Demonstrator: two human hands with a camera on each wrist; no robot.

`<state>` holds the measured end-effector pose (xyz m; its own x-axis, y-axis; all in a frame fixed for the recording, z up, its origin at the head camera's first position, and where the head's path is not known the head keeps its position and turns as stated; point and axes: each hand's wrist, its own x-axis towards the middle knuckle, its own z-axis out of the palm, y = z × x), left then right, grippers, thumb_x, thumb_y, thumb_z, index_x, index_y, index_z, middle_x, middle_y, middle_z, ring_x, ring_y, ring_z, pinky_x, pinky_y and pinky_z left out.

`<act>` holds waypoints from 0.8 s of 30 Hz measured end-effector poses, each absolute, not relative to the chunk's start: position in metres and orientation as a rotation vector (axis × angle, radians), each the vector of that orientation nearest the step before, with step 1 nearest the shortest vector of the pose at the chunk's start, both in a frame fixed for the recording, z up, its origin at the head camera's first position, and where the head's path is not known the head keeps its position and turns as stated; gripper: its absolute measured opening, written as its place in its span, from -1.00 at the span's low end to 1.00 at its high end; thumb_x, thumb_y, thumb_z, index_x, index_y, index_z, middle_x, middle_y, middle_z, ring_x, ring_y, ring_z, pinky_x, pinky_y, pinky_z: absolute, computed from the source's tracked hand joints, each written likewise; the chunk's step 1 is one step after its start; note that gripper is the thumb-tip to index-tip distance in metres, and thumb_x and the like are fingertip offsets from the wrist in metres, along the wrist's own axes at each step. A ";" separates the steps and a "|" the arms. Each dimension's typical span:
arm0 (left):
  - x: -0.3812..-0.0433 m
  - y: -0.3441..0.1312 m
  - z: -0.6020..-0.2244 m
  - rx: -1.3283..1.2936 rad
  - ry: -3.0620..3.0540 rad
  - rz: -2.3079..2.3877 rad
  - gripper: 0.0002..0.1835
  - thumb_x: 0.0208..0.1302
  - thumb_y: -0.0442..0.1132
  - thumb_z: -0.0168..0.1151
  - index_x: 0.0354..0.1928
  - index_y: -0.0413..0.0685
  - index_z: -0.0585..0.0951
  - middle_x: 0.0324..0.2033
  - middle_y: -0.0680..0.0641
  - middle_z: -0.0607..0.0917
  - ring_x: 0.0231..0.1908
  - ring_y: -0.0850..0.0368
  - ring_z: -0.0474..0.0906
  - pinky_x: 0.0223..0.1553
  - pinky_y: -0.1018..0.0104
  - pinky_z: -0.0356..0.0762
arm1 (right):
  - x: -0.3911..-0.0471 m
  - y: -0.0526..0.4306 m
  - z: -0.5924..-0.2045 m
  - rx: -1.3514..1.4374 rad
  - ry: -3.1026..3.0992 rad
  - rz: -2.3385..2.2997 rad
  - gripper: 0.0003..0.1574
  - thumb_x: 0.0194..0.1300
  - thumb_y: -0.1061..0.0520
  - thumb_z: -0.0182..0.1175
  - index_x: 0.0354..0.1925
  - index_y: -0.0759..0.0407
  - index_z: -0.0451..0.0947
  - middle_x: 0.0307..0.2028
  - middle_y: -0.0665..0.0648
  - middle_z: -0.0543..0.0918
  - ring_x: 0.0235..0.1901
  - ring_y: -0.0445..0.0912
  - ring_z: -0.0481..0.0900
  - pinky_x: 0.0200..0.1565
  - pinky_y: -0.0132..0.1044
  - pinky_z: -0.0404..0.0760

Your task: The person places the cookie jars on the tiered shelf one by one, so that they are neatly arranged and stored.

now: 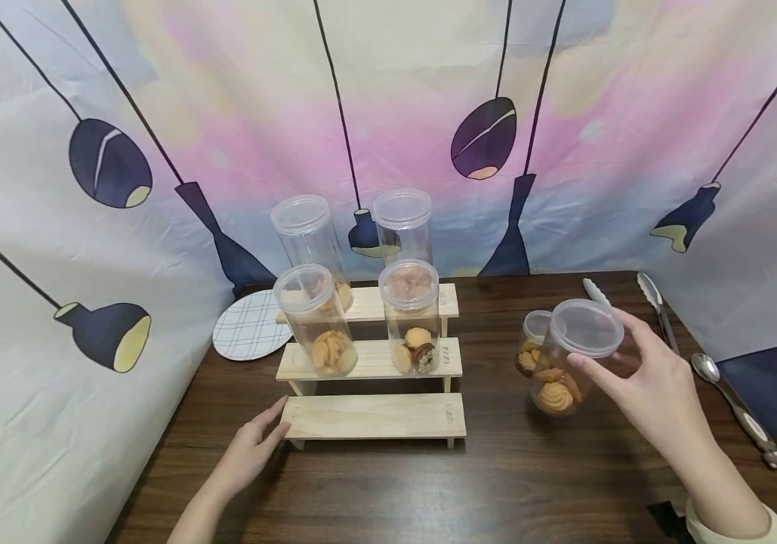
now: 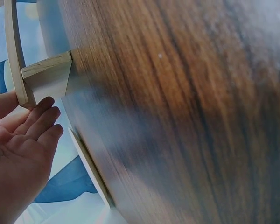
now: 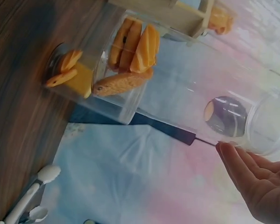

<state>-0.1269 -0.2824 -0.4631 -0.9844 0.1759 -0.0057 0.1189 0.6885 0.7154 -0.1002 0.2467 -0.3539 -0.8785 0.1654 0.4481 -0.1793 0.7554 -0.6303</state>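
Brown table [image 1: 422,499] had a wooden rack [image 1: 371,360] nearer its left edge, left hand [image 1: 252,447] just touching the bottom step [image 1: 374,417], fingers pretty relaxed. Right hand [image 1: 656,381] pinched a cookie jar [image 1: 560,372] near its lid [image 1: 588,326], closer to the right edge.

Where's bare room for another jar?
Free: front step, left hand at its left end; table between rack and short jar; table in front of the rack. Crowded: two rear steps, four jars; around the right hand: held jar, tongs, spoon.
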 end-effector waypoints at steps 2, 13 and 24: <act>-0.127 -0.282 -0.463 0.246 2.821 1.186 -0.40 0.47 -0.06 0.04 0.38 -0.31 0.29 0.30 -0.35 0.33 0.30 -0.29 0.19 0.23 -0.22 0.17 | -0.098 0.243 -0.352 0.033 -2.470 0.972 -0.02 -0.03 -0.11 0.53 0.33 -0.06 0.36 -0.09 0.19 0.64 -0.27 -0.64 0.41 -0.28 -0.71 0.35; -0.126 -0.281 -0.462 0.261 2.831 1.192 -0.41 0.47 -0.10 0.04 0.36 -0.35 0.28 0.28 -0.37 0.34 0.29 -0.30 0.22 0.23 -0.23 0.18 | -0.093 0.227 -0.340 0.188 -2.421 1.082 -0.03 -0.07 0.02 0.56 0.31 -0.22 0.39 0.02 0.03 0.58 -0.15 -0.55 0.48 -0.19 -0.69 0.46; -0.126 -0.282 -0.464 0.247 2.821 1.187 -0.41 0.47 -0.10 0.04 0.37 -0.33 0.28 0.30 -0.34 0.33 0.30 -0.26 0.21 0.23 -0.19 0.19 | -0.091 0.201 -0.337 0.261 -2.455 1.112 0.02 -0.06 -0.03 0.55 0.34 -0.29 0.32 0.03 -0.05 0.59 -0.17 -0.14 0.67 -0.22 -0.59 0.48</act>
